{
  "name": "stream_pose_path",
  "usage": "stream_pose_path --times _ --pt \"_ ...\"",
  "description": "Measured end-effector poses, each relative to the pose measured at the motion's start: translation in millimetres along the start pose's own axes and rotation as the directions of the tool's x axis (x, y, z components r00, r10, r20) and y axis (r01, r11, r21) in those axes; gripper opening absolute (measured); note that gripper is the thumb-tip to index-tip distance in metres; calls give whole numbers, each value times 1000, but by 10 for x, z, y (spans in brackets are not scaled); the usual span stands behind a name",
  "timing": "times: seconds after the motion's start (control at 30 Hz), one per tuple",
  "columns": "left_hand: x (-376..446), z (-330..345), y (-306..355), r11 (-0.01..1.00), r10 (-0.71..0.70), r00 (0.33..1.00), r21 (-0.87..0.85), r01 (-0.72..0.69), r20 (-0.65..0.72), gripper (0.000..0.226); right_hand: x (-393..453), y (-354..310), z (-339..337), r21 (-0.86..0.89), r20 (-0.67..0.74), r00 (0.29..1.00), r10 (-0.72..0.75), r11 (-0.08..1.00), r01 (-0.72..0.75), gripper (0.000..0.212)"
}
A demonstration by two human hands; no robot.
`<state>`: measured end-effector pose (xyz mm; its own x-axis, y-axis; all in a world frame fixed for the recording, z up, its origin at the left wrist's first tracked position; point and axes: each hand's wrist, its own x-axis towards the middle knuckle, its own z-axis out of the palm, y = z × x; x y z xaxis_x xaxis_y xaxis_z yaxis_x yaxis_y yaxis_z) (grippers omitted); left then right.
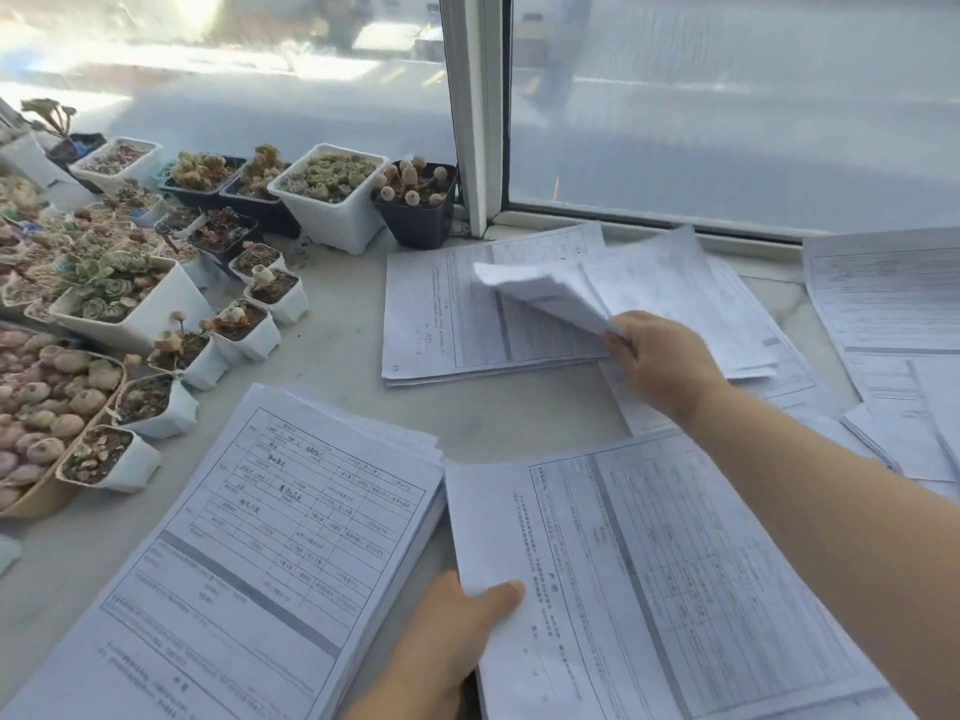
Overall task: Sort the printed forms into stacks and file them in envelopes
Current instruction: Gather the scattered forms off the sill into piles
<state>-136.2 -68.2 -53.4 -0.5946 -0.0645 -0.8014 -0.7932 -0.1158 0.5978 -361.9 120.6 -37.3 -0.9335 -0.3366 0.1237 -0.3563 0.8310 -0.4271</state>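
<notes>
My right hand (657, 366) pinches a bent sheaf of forms (545, 293) above the far stack (441, 319); my left hand (457, 631) pinches the near stack (649, 574) on the bench (337, 366). Best I lower it flat, edges squared, before letting go.

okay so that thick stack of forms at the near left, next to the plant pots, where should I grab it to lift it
Probably grip the thick stack at its right long edge, near the left hand. That edge shows the full layered thickness and faces a bare strip of table; the succulent pots crowd the far left side.
</notes>
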Motion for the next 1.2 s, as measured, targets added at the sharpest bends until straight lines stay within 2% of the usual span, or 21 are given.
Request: stream_pose_path --times 0.03,0.07,0.13,0.23,0.3,0.4,0.43,0.47,0.53,0.63,0.67,0.8,0.9,1.0,1.07,1.17,1.2 --pt "2 5 1 999 -12 1000 -33 12 2 15 -190 -73 -73 -47 -8 992 -123 991 122 16" --pt "-1 9 10 997 -26 1000 -74 26 -4 18 -416 -166 -145 -102 16 974 -226 969 227 22" --pt "-8 13 28 979 -65 998 -192 64 1 29 -909 -332 -229 -196 114 934 -339 914 355 44" --pt "-23 48 77 926 -50 985 -361 108 168 62 -1650 -505 -195 -254 302 882 -361 862 439 62" --pt "-39 59 68 914 -10 985 -398 80 175 65 -2022 -547 -81 -248 418 847 -328 856 454 63" --pt "-21 33 -3 978 28 997 -210 -12 73 44 -2275 -653 -38 -171 480 829 -288 896 410 46" --pt "-19 30 -26 991 47 998 -124 -43 37 38 -2252 -697 -63 -142 448 842 -301 906 399 48" --pt "-31 30 -36 996 61 998 -64 -60 10 35 -2170 -736 -82 -117 440 852 -282 923 366 64" --pt "-72 51 -33 996 78 997 -33 -78 -16 31 -1778 -739 -99 -70 399 892 -211 963 259 81" --pt "-101 67 -29 995 65 997 -68 -67 -38 16 -897 -655 -6 -69 292 955 -45 995 68 69" --pt "-95 59 -34 995 57 997 -84 -61 -44 15 -590 -633 60 -74 278 961 0 997 21 76" --pt "-38 37 -52 997 48 997 -60 -52 -61 12 234 -534 381 -77 351 915 200 980 -185 114" --pt "5 14 -49 997 70 996 -9 -70 -56 8 482 -508 562 -129 411 856 314 949 -287 121" --pt "39 3 -53 997 73 997 9 -73 -25 7 604 -530 633 -166 348 871 346 937 -306 108" --pt "41 2 -23 998 64 998 8 -64 -10 10 633 -529 643 -242 305 899 315 938 -246 99" --pt "26 13 8 999 50 999 -16 -50 6 43 646 -500 623 -353 270 930 248 925 -144 89" --pt "24 13 13 998 53 999 -24 -53 2 52 646 -483 634 -385 248 944 216 916 -108 79"
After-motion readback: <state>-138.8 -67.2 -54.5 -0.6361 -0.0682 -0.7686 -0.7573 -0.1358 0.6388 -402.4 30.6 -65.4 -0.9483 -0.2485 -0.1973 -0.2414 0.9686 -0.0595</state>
